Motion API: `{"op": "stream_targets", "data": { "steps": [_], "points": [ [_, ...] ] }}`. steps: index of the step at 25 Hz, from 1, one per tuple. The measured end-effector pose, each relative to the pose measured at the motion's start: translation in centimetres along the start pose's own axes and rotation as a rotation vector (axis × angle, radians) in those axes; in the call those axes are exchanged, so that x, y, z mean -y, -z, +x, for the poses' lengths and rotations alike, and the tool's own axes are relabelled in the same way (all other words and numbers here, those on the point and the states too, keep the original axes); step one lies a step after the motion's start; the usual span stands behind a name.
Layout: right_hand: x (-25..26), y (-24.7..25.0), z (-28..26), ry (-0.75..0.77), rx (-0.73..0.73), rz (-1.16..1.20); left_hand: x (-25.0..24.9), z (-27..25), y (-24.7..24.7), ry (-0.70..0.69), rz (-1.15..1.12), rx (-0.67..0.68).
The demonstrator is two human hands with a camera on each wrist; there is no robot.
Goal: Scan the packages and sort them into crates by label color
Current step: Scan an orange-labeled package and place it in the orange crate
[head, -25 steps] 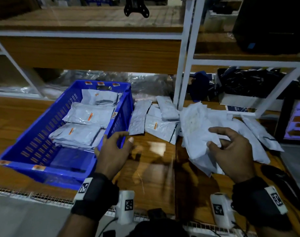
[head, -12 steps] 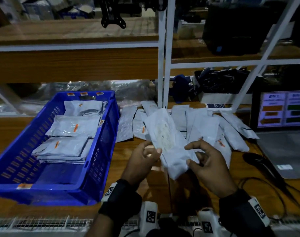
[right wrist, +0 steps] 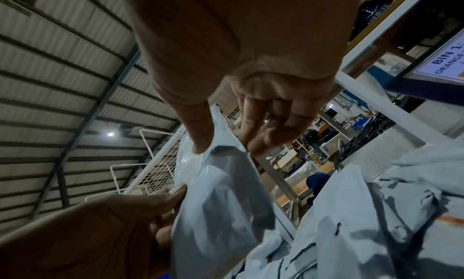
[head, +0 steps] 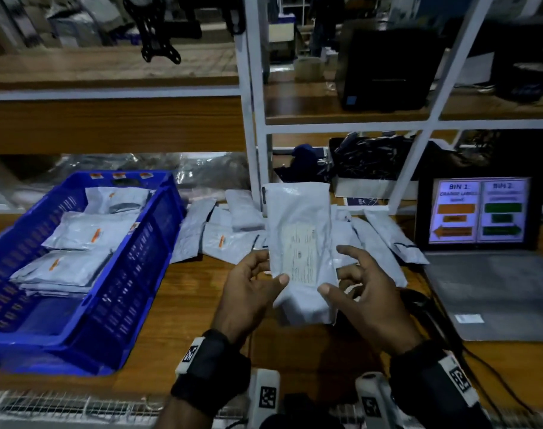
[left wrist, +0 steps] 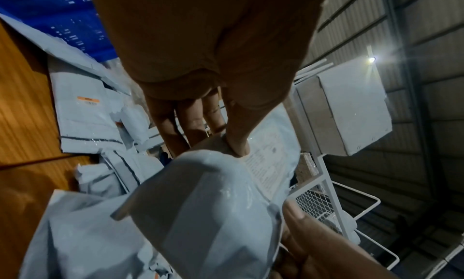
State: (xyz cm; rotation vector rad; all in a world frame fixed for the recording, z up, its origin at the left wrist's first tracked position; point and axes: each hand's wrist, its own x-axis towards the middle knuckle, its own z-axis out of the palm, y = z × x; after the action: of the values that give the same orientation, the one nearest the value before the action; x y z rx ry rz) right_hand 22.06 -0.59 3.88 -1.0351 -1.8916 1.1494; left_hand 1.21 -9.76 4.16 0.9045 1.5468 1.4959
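Note:
I hold a grey poly-mailer package [head: 298, 218] upright over the wooden table, its white printed label [head: 299, 255] facing me. No colored label shows on this side. My left hand [head: 270, 267] pinches its lower left edge, thumb on the front [left wrist: 238, 144] and fingers behind. My right hand [head: 335, 270] holds the lower right edge, with the thumb pressed into the plastic [right wrist: 200, 142] and curled fingers [right wrist: 253, 142] just behind it. The blue crate [head: 133, 274] at the left holds several packages with orange labels [head: 87, 230].
Several loose grey packages [head: 220, 239] lie behind my hands. A laptop [head: 480, 212] at the right shows BIN 1 orange and BIN 2 green. A dark scanner with a cable [head: 425, 308] lies beside it. White shelf posts [head: 251, 134] rise at the back.
My left hand left the crate side and took hold of the package. Both hands raised it and turned it upright, label toward me. The view swung right to the laptop.

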Motion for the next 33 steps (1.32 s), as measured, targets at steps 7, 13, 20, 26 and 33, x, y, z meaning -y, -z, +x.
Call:
{"op": "stream_targets", "data": {
  "steps": [7, 13, 20, 26, 33],
  "points": [
    [-0.8, 4.8, 0.0, 0.166, -0.127, -0.108, -0.1, 0.2, -6.2, -0.026, 0.016, -0.044],
    [-1.5, 5.0, -0.1, 0.279, -0.172, -0.33, -1.8, 0.1, -4.3, 0.143, -0.359, -0.005],
    [-1.1, 3.9, -0.7, 0.266, -0.071, -0.406, -0.7, 1.0, -1.7, 0.108, -0.278, -0.02],
    [-0.9, 4.9, -0.6, 0.154, -0.175, -0.332, -0.8, 1.0, -0.7, 0.008, -0.008, 0.033],
    [-2.8, 4.9, -0.1, 0.053, 0.039, -0.452, -1.9, 0.8, -0.9, -0.076, 0.12, 0.198]
  ]
}}
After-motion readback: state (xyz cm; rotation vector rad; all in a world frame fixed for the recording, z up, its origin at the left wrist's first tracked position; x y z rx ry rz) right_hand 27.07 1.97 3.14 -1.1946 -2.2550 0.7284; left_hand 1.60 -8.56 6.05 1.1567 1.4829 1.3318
